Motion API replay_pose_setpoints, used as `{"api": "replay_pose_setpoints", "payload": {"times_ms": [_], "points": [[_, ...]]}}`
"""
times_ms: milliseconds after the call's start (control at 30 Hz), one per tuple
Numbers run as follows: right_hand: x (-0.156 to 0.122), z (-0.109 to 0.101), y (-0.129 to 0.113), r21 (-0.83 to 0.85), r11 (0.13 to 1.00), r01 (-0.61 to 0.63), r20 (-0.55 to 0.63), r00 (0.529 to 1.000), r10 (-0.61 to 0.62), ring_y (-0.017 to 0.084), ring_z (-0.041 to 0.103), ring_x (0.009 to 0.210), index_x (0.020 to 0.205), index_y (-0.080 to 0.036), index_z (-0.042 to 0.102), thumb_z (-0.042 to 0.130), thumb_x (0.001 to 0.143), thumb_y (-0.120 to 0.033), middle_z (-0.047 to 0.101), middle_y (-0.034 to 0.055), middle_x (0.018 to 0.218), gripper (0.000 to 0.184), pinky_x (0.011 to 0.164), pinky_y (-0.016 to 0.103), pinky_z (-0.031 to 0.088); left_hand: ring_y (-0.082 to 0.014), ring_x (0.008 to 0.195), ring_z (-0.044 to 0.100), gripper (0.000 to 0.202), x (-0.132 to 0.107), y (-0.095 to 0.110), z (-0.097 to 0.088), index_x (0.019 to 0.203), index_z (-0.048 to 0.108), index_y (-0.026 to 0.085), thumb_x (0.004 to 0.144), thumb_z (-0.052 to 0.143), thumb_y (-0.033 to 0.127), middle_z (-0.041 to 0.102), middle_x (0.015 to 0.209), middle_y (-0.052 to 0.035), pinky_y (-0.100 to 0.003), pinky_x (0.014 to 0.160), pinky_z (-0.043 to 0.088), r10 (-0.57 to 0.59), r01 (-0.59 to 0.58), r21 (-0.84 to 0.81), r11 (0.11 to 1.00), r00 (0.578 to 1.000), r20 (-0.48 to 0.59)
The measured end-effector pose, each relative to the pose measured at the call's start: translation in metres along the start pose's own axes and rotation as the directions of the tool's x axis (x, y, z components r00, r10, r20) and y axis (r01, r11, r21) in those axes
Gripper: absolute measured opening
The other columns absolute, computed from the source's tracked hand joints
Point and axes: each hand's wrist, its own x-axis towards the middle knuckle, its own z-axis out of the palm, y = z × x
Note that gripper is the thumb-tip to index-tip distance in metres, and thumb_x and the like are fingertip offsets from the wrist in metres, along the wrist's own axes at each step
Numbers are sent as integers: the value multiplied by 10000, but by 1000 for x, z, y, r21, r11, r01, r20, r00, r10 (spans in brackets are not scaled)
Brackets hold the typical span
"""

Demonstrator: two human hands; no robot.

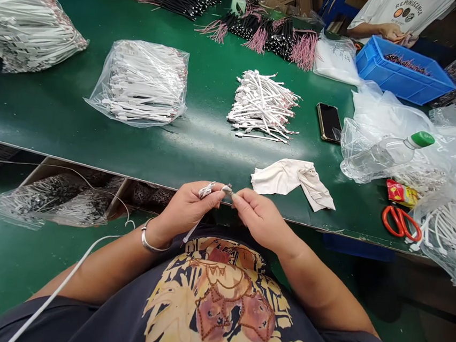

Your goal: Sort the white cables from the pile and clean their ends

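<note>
Several short white cables (207, 190) are gripped in my left hand (184, 207), with one end hanging down below the palm. My right hand (261, 217) meets the left in front of my body, thumb and finger pinching the small end of a cable between them. That end is partly hidden by the fingertips. Both hands are at the table's near edge. Just beyond my right hand lies a crumpled off-white cloth (278, 177). Farther back is a loose pile of white cables (261, 104).
Bagged white cables (145, 82) lie on the green table (200, 160). At right are a phone (329, 122), a bottle (378, 156), red-handled scissors (401, 222) and plastic bags. Across the table, a person's hands (396, 34) are beside a blue bin (406, 75). Black-and-pink wire bundles (261, 32) lie behind.
</note>
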Motion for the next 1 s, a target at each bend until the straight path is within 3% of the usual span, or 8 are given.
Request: {"api": "replay_pose_setpoints", "payload": {"times_ms": [100,200,367,467,600,867,1000], "points": [[-1,2,1,173,985,-27,47,999,20,84,399,513,796,-196,514,382,935,-431,437,-57,555,303,518,211,331,-88,602,463,183,2,0,0,899,701,190,841,580,315,571,673,14,-225,577,376,-12,11,-30,999,1000,-26],[-4,2,1,262,965,8,-54,999,7,81,389,491,895,-200,543,395,930,-436,436,-59,554,281,499,209,337,-80,563,435,178,2,4,1,846,699,181,827,598,327,538,624,25,-222,553,364,-46,45,-31,999,998,-41],[-7,-2,1,38,991,127,-210,971,-117,115,520,648,1155,-225,576,398,942,-363,611,16,795,310,646,248,430,-76,527,412,215,0,8,2,869,707,180,816,606,362,528,608,23,-226,519,344,-107,103,-80,991,993,-46],[-8,-4,-1,-157,974,166,-221,955,-198,154,567,800,1086,-215,619,388,948,-305,652,50,925,284,769,285,435,-86,528,416,256,0,8,2,878,714,169,802,613,393,535,606,11,-233,506,333,-124,119,-99,988,991,-44],[-10,-3,-3,-328,927,183,-217,940,-262,178,576,827,1007,-199,627,364,952,-274,654,68,891,279,785,291,427,-86,532,417,246,-1,10,2,886,714,170,797,624,381,544,616,10,-232,511,336,-121,115,-109,987,991,-51],[-10,-1,-8,-426,890,163,-172,951,-256,168,550,778,937,-177,611,339,958,-283,631,67,835,292,756,280,410,-83,567,424,180,-2,7,3,876,705,195,820,609,338,531,643,23,-228,556,357,-71,68,-72,995,997,-42],[-9,-4,-8,-350,925,148,-172,960,-219,151,526,729,848,-180,603,351,953,-300,598,48,772,298,712,272,404,-96,599,446,183,-3,7,1,866,697,184,822,605,335,535,650,16,-233,576,367,-55,53,-40,998,998,-35]]}}
